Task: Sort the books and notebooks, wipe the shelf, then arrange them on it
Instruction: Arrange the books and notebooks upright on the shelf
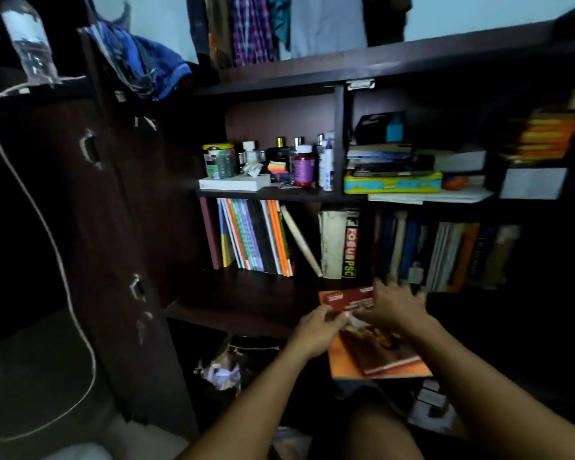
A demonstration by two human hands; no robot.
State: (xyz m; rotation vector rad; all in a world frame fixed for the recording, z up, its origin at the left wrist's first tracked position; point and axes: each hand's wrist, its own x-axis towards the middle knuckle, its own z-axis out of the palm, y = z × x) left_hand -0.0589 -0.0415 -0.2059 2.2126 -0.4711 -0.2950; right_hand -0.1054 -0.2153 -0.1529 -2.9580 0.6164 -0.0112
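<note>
I've got the thin books (375, 346) lying flat at the front edge of the lower shelf (246, 293), long axis running from five o'clock up to eleven. My left hand (316, 330) pinches their near-left edge at nine o'clock; my right hand (395, 303) lies fingers spread over the far end, blurred, so I cannot tell its grip. The standing row (256, 237) waits at ten o'clock, nearer my left.

Both hands on a red book (352, 302) at the shelf (246, 293) edge: left hand (316, 330) pinches its corner, right hand (395, 305) lies flat on top, blurry.
</note>
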